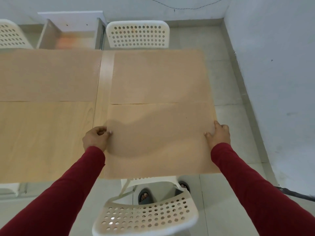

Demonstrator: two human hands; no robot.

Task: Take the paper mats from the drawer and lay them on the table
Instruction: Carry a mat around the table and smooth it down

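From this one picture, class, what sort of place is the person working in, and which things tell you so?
Probably a plain dining or meeting area. A long wooden table is being covered with paper mats, perforated white plastic chairs stand on both sides of it, and the floor is tiled.

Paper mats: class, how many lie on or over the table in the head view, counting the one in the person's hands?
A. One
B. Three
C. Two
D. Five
B: two mats lie flat at the far left and far right, and the near mat is gripped by both hands.
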